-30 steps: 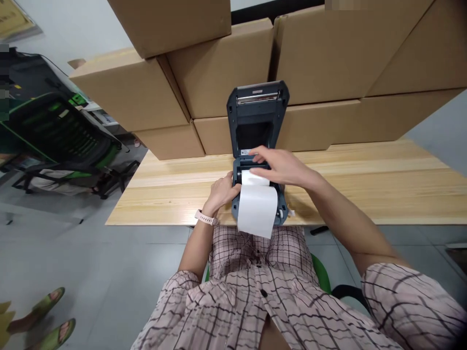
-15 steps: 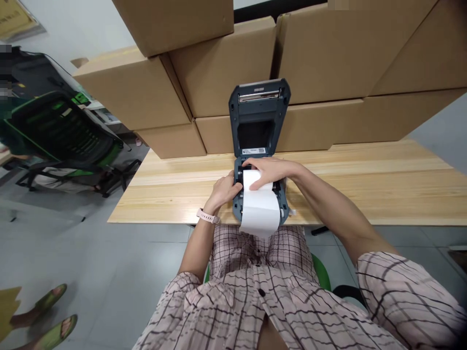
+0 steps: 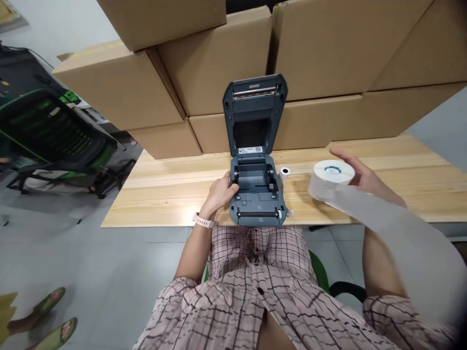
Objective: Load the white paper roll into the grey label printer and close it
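A dark grey label printer (image 3: pixel 255 201) lies with its lid (image 3: pixel 255 114) up, and its roll bay shows no paper. My left hand (image 3: pixel 221 193) grips the printer's left edge, thumb over the rim and the other fingers mostly hidden. To the right of the printer, my right hand (image 3: pixel 372 182) holds a white label roll (image 3: pixel 331 180) from its far right side, fingers curved around behind it. A long loose strip (image 3: pixel 397 228) runs from the roll over my right forearm, blurred at its far end.
A small white roll (image 3: pixel 285 172) with a dark core sits against the printer's right side. Stacked cardboard boxes (image 3: pixel 321 53) line the back of the wooden table (image 3: pixel 160 184). An office chair (image 3: pixel 54 131) is at left; another person's sandalled feet (image 3: pixel 54 335) show at lower left.
The label roll has come out of the printer bay and moved right in my right hand, its strip trailing. My left hand has stayed on the printer's left edge. The view has shifted slightly.
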`<state>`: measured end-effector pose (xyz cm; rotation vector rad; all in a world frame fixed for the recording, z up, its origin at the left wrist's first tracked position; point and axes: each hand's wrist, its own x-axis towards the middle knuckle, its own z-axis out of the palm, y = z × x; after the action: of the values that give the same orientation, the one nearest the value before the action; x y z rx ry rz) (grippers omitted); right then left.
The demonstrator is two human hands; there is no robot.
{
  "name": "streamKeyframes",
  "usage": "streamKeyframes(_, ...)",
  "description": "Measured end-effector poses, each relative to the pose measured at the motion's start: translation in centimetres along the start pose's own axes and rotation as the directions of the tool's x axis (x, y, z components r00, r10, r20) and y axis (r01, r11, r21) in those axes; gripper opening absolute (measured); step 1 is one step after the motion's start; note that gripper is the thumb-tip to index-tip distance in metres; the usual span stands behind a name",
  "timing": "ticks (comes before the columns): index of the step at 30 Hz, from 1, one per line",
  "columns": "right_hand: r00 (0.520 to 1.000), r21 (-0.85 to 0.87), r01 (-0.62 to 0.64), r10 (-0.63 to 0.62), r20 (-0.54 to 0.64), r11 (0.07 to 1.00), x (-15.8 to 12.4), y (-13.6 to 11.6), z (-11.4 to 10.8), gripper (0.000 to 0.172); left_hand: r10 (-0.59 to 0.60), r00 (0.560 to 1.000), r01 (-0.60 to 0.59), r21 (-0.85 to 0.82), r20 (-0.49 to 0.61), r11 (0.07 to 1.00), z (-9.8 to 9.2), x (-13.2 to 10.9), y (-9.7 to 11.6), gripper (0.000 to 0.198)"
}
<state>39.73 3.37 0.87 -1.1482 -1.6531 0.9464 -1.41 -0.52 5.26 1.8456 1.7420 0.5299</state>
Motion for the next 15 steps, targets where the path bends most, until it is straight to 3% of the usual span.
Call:
streamKeyframes(3,0.983,0.169,-0.178,0.182,-0.01,0.969,0.0,1.6,1.2,0.101,-0.013,1.0,0.013,-0.036,-0.006,0.999,0.1,0.0,0.0,0.058)
streamKeyframes(5,0.963,0.209,-0.257,0.269,-0.028,0.943,-0.3,1.3,2.3,0.103,-0.018,1.0,0.018,-0.053,-0.006,0.998,0.1,-0.1,0.0,0.058)
streamKeyframes(8,0.931,0.243,-0.363,0.363,0.049,0.899,-0.8,0.0,2.3,0.099,-0.028,1.0,0.027,-0.082,-0.004,0.996,0.1,-0.2,0.1,0.058)
streamKeyframes(9,0.94,0.261,-0.339,0.337,0.054,0.904,-0.8,-0.6,1.8,0.094,-0.026,1.0,0.025,-0.093,-0.005,0.995,0.1,-0.2,0.1,0.059)
streamKeyframes(11,0.983,0.238,-0.175,0.181,-0.004,0.955,-0.2,-2.0,0.5,0.072,-0.018,1.0,0.017,-0.089,-0.005,0.996,0.1,-0.1,0.0,0.059)
streamKeyframes(13,1.0,0.065,-0.025,0.025,-0.011,0.998,1.5,-3.7,-0.2,0.047,-0.008,1.0,0.008,-0.037,0.002,0.999,0.1,0.0,-0.1,0.059)
streamKeyframes(15,0.985,-0.233,0.053,-0.013,0.173,0.971,3.9,-5.6,0.5,0.038,0.006,1.0,-0.007,0.021,0.008,1.0,0.1,0.1,-0.2,0.058)
